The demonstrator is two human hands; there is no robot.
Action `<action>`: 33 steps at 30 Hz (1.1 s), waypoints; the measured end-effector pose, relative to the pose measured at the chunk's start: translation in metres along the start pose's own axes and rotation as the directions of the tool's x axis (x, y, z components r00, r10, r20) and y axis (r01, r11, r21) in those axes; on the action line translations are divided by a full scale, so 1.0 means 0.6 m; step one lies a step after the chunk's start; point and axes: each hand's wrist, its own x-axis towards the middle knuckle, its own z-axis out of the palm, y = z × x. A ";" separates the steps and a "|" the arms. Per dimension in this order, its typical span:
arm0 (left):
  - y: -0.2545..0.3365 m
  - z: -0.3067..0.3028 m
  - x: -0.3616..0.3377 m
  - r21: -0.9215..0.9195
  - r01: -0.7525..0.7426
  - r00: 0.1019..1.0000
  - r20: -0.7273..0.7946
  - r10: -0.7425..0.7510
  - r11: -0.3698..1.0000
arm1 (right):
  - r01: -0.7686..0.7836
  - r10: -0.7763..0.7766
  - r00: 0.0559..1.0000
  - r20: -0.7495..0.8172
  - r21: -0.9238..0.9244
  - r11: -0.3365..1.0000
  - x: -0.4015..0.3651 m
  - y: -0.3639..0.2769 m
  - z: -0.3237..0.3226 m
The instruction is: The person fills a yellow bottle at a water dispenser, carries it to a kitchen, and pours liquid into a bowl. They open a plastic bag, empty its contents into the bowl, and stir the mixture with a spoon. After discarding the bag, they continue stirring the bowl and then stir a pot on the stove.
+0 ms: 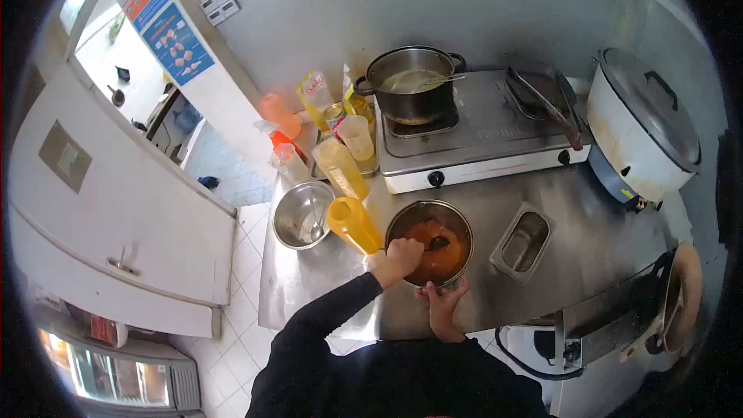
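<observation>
A round metal bowl (396, 220) with orange-red sauce (455, 258) in it stands on the steel table, close to my body. My left hand (398, 259) is over the bowl's left rim, its fingers closed round the handle of a dark spoon (439, 243). The spoon's head is in the sauce; most of the handle is hidden by the hand. At the bowl's near side, my right hand (443, 302) grips the rim and wall, fingers and thumb set apart along it. A yellow squeeze bottle (354, 224) is just beyond my left hand.
Left stands a steel bowl (298, 240) with a spoon inside. Bottles and packets crowd a tray (370, 166) behind it. A black pot (410, 111) with pale liquid is on the gas stove (495, 135). On the right are a small steel container (522, 241) and a large lidded pot (631, 135).
</observation>
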 end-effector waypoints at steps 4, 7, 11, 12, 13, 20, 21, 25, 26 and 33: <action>0.000 -0.015 -0.047 0.127 -0.097 0.995 -0.021 0.100 0.987 | -0.181 0.183 0.983 0.010 -0.098 0.979 -0.005 -0.042 0.001; -0.009 -0.013 -0.067 0.135 -0.059 0.996 -0.060 0.067 0.989 | -0.186 0.177 0.982 -0.065 -0.170 0.968 0.019 -0.055 -0.030; 0.009 -0.041 -0.053 -0.015 0.073 0.988 -0.137 -0.075 0.997 | -0.069 0.083 0.996 0.043 -0.257 0.964 0.056 -0.046 -0.073; 0.018 -0.042 -0.043 -0.031 0.088 0.985 -0.147 -0.092 0.996 | -0.071 0.088 0.995 0.053 -0.268 0.961 0.053 -0.041 -0.071; 0.028 -0.046 -0.034 -0.046 0.107 0.981 -0.155 -0.113 0.993 | -0.048 0.058 0.998 0.031 -0.268 0.962 0.047 -0.034 -0.066; 0.099 0.032 -0.015 -0.011 0.302 0.953 -0.016 -0.302 0.953 | -0.101 0.106 0.994 -0.005 -0.349 0.932 0.019 -0.049 -0.043; 0.109 0.062 -0.007 0.010 0.331 0.943 0.034 -0.331 0.944 | -0.074 0.092 0.995 0.026 -0.396 0.915 0.022 -0.039 -0.063; 0.111 0.046 -0.081 -0.016 0.198 0.955 -0.220 -0.197 0.980 | -0.019 0.113 0.982 0.152 -0.512 0.859 0.002 -0.007 -0.035; 0.111 0.054 -0.092 -0.026 0.216 0.950 -0.225 -0.216 0.976 | -0.015 0.128 0.975 0.181 -0.524 0.852 -0.009 -0.001 -0.024; 0.094 0.087 -0.147 -0.007 0.429 0.873 -0.256 -0.416 0.903 | -0.003 0.303 0.862 0.406 -0.593 0.805 -0.072 0.051 0.049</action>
